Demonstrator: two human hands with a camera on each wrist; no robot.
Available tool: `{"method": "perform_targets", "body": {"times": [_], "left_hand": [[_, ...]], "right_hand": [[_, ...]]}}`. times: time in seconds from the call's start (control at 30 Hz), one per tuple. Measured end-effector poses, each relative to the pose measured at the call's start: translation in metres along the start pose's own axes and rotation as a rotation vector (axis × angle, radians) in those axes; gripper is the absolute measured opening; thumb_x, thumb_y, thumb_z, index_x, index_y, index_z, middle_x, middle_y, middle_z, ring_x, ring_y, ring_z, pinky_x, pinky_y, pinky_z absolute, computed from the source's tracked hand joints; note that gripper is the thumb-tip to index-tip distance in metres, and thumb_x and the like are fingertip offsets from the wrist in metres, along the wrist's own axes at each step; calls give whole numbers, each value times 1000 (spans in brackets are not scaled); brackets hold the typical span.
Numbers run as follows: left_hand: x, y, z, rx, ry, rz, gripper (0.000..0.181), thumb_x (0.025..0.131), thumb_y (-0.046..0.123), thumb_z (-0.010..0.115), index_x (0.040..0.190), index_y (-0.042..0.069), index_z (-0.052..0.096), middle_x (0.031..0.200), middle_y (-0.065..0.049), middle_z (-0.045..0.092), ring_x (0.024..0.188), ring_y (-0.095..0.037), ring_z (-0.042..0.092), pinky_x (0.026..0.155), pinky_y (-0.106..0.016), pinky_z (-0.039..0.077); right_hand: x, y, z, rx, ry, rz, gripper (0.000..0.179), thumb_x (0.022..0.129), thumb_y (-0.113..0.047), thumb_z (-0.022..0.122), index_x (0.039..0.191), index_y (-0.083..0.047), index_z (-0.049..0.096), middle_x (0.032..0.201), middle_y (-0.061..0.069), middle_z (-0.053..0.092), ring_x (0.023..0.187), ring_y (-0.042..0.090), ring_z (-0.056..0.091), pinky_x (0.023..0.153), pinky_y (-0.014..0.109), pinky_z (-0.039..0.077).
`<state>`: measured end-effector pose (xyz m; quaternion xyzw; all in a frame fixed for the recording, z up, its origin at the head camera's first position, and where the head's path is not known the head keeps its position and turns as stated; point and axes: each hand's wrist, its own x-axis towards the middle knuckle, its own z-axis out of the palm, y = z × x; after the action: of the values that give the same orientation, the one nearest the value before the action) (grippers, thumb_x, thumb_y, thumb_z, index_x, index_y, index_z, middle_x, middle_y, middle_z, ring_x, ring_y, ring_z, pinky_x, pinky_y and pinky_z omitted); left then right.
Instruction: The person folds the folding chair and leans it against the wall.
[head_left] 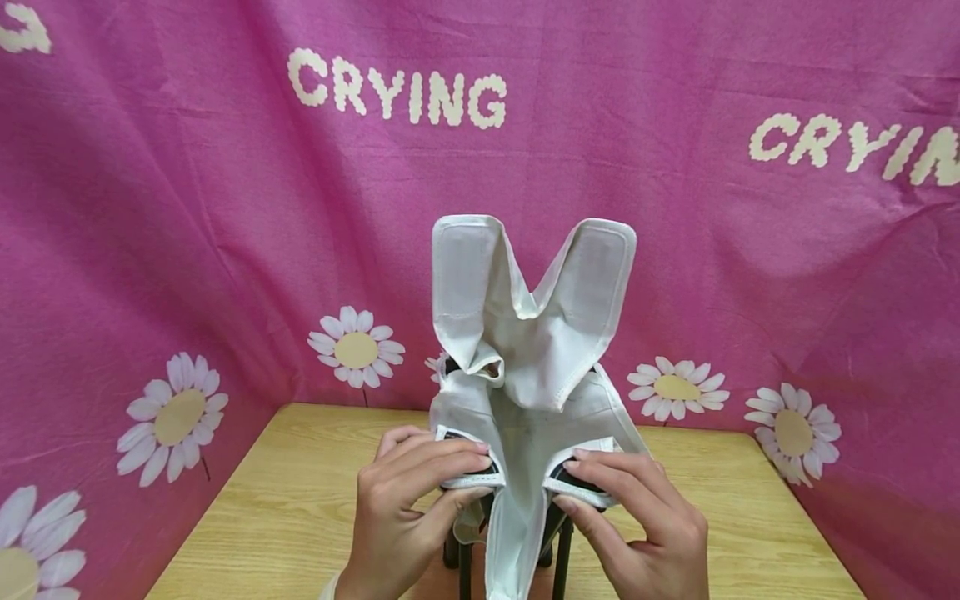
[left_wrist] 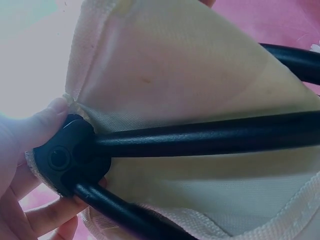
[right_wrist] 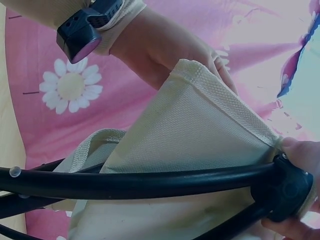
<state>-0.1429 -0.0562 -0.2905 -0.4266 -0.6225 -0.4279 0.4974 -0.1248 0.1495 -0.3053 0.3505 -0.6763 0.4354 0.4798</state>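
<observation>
A white fabric chair seat point(head_left: 517, 417) stands up over a black tubular frame point(head_left: 561, 558) at the table's front middle. Its back part point(head_left: 600, 275) rises in two square-ended lobes with a V-shaped dip between them. My left hand point(head_left: 397, 508) pinches the near left corner, thumb below and fingers above. A black plastic joint point(left_wrist: 60, 156) sits at that corner in the left wrist view, with two tubes running from it. At the near right corner, my right hand point(head_left: 645, 517) pinches the fabric the same way, around another black joint point(right_wrist: 285, 189).
The wooden table point(head_left: 285, 500) carries the chair. A pink cloth point(head_left: 630, 100) with daisies and lettering hangs behind and at both sides. Frame legs reach down beneath the fabric, partly hidden by it. A dark camera point(right_wrist: 80, 37) is strapped to the left wrist.
</observation>
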Motion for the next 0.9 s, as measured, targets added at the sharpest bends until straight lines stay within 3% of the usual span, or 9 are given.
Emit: {"method": "perform_targets", "body": {"times": [0.43,0.9], "left_hand": [[-2,0,2,2,0,-15,19,69,7,75,87,7,70,86,-7,68,77,-15,64,73,-32,37],[-3,-1,4,-4,6,-28,20,69,7,75,88,6,70,87,-7,68,77,-17,64,73,-33,37]], "right_hand": [[-7,3,0,-14,-3,55,35,61,-2,80,95,0,68,95,13,64,85,15,59,74,14,44],[-3,0,5,50,59,3,33,62,1,79,93,6,67,92,16,64,82,17,60,74,16,44]]}}
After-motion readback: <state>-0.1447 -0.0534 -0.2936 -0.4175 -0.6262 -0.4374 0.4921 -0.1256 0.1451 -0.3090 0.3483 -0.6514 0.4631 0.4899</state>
